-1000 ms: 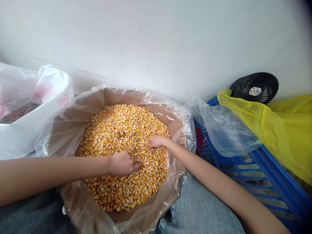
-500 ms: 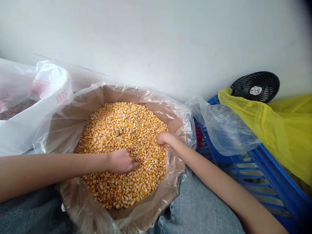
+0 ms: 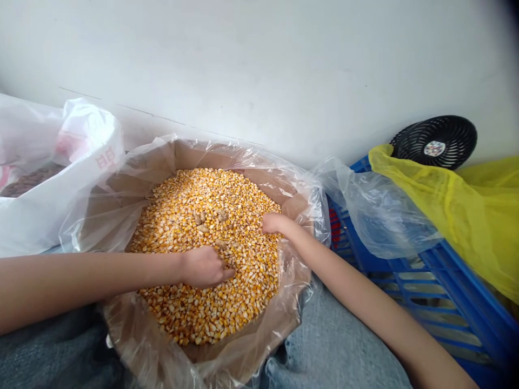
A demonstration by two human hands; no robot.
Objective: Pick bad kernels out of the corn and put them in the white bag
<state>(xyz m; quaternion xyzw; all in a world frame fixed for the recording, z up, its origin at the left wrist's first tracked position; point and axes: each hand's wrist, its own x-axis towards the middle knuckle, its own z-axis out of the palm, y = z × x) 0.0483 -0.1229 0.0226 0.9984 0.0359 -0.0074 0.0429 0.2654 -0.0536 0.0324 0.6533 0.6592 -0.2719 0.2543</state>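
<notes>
Dried corn kernels (image 3: 211, 319) fill a cardboard box (image 3: 194, 156) lined with a clear plastic bag (image 3: 150, 351). Several unshelled peanuts (image 3: 200, 217) lie on top, near the middle. My left hand (image 3: 205, 267) rests palm down on the corn just below the peanuts, its fingers curled under and the thumb side pointing right. Whatever it may hold is hidden. At the right edge of the corn, my right hand (image 3: 273, 222) is bent at the wrist, with its fingertips down in the kernels and out of sight.
To the left stands a white sack (image 3: 36, 221) holding brownish contents. On the right are a blue plastic crate (image 3: 446, 270), yellow mesh (image 3: 458, 200) and a black fan (image 3: 438, 143). A pale wall (image 3: 243, 70) rises behind the box. Jeans-clad legs (image 3: 336, 335) flank the box.
The camera view has shifted slightly, so the box and crate sit a little further right. Both hands stay in nearly the same places on the corn.
</notes>
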